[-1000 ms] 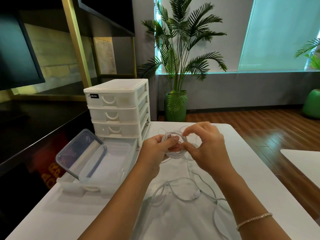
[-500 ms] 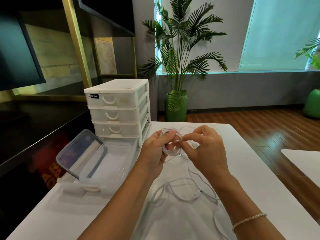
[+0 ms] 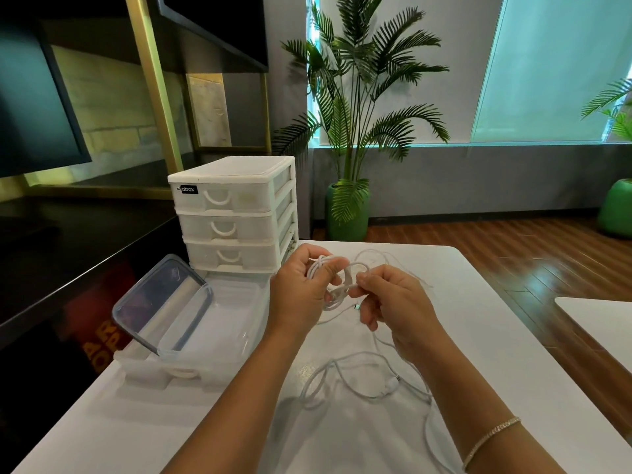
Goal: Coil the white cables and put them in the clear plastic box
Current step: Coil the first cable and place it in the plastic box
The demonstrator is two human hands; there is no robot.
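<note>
Now the fingers of the left hand (image 3: 301, 289) are curled around a small coil (image 3: 337, 282) of white cable and keep its loops together, while the thumb and fingers of the right hand (image 3: 393, 302) pinch the same coil at its right side. I judge that the left hand works as an anchor, so that the loops do not spring open, and the right hand guides the free end; a short tail with a metal plug (image 3: 357, 306) hangs just under the right fingers. The coil is between both hands, above the white table (image 3: 478, 336), not resting on it.

Below the wrists, more loose cable (image 3: 362, 378) lies in wide, untidy curves on the table, and some thin strands (image 3: 383, 258) lie behind the hands. These are not coiled yet, so I think the task is at an early stage.

To the left of the left hand, the clear plastic box (image 3: 219, 323) stands open and near, with its lid (image 3: 164, 302) leaning tilted inside it. I see no cable in it. Behind the box stands a white drawer unit (image 3: 236, 213), touching or almost touching it.
</note>
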